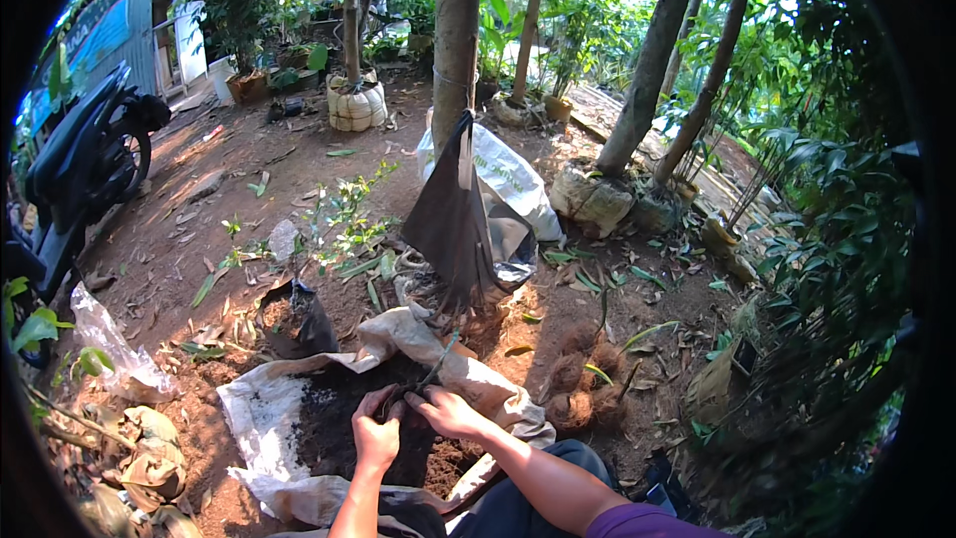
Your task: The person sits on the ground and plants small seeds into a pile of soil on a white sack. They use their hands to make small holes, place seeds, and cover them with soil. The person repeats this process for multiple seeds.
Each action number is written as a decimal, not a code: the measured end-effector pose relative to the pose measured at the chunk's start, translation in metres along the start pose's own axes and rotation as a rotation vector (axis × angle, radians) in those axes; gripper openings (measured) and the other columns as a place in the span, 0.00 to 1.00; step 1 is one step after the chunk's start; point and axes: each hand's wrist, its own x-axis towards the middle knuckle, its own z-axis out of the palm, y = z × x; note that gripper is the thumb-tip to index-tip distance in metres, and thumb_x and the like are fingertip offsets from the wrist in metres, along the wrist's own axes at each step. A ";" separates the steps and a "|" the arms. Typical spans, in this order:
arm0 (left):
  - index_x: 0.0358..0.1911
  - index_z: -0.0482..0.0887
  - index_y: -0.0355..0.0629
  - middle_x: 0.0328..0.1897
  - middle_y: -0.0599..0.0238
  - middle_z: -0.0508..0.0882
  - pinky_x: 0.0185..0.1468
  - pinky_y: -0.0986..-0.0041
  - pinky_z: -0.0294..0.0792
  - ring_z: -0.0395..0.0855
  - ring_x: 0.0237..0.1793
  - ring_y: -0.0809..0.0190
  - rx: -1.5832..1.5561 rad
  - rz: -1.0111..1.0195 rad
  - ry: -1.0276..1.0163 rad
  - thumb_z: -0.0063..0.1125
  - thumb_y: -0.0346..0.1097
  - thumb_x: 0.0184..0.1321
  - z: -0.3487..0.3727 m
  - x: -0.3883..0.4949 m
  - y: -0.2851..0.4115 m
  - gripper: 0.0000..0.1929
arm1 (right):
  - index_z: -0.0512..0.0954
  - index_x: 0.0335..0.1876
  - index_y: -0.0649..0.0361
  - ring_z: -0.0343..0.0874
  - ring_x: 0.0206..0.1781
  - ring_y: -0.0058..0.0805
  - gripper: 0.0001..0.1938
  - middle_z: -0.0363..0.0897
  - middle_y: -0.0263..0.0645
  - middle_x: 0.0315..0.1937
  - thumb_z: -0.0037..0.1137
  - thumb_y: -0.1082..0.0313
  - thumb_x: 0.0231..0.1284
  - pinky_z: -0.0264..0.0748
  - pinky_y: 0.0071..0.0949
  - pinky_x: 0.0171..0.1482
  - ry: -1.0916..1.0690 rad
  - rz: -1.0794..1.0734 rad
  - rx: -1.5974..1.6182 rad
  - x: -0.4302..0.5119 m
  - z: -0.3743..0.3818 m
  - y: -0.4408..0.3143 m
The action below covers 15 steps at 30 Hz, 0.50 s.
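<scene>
My left hand (377, 430) and my right hand (452, 412) are close together above an opened white woven sack (265, 415). Between their fingertips is the lower end of a thin green plant stem (442, 360), which slants up and to the right. A dark clump at the stem's base is mostly hidden by my fingers. Dark potting soil (328, 426) lies spread inside the sack below my hands. Browner, fibrous material (450, 458) sits at its near right side.
Several brown fibre-wrapped balls (579, 407) lie right of the sack. Beyond it stand a black grow bag (302, 325) and a tree trunk (455, 37) with a dark cloth (452, 217) hanging from it. A motorcycle (82, 172) is parked left; clear plastic (119, 351) lies nearby.
</scene>
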 end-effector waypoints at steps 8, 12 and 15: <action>0.39 0.90 0.32 0.32 0.65 0.87 0.39 0.74 0.73 0.82 0.33 0.70 0.199 0.000 0.043 0.68 0.20 0.56 0.005 -0.005 0.009 0.07 | 0.79 0.44 0.64 0.80 0.31 0.34 0.20 0.81 0.41 0.26 0.46 0.51 0.80 0.75 0.36 0.38 0.013 -0.078 0.223 -0.006 0.012 0.002; 0.42 0.90 0.31 0.37 0.64 0.89 0.43 0.74 0.76 0.84 0.37 0.69 0.075 -0.019 0.085 0.72 0.23 0.59 0.009 -0.005 0.024 0.08 | 0.79 0.43 0.64 0.79 0.32 0.37 0.20 0.80 0.44 0.27 0.46 0.52 0.80 0.75 0.38 0.39 0.055 -0.030 0.276 -0.001 0.012 0.004; 0.45 0.89 0.31 0.40 0.62 0.90 0.48 0.74 0.78 0.87 0.41 0.68 0.039 -0.002 0.094 0.73 0.24 0.60 0.014 -0.007 0.031 0.11 | 0.77 0.61 0.63 0.80 0.50 0.41 0.26 0.81 0.54 0.46 0.45 0.46 0.79 0.75 0.38 0.53 0.272 -0.493 -0.337 0.005 0.006 0.005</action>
